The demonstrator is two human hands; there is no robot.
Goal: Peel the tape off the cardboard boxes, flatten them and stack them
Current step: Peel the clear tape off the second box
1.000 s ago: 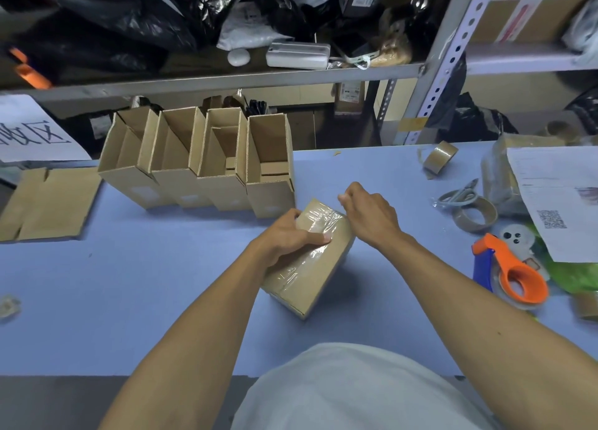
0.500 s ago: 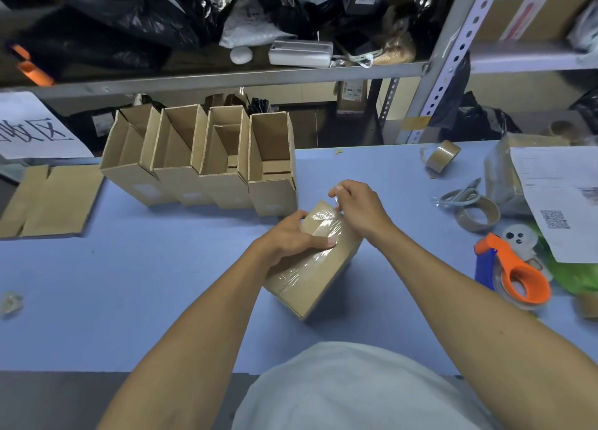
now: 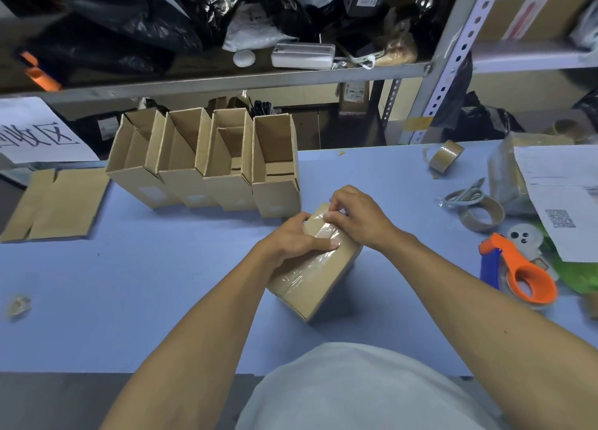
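Both hands are on the taped box (image 3: 318,279), which stands tilted on the blue table (image 3: 136,287) right in front of me. From my seat I see the left hand (image 3: 293,240) curled over the box's upper near side, thumb laid flat across the clear tape (image 3: 320,235) and pressing it down. The right hand (image 3: 357,217) sits at the top far corner, fingers bent, thumb and forefinger pinching at the tape's edge; I cannot tell whether any tape has lifted free yet. The tape runs down the length of the top face, shiny and wrinkled.

Just behind the hands, four open boxes (image 3: 207,167) stand in a row, touching side by side, flaps up. At the far left a flat sheet of cardboard (image 3: 55,204) lies on the table's edge. A crumpled scrap of tape (image 3: 18,305) lies near the left edge, well apart from the box. To the right lie scissors (image 3: 464,196) beside a brown tape roll (image 3: 482,214), another roll (image 3: 445,156) farther back, an orange dispenser (image 3: 524,276), and a printed paper (image 3: 563,203) with a QR code. A cluttered shelf (image 3: 226,80) runs above the table.
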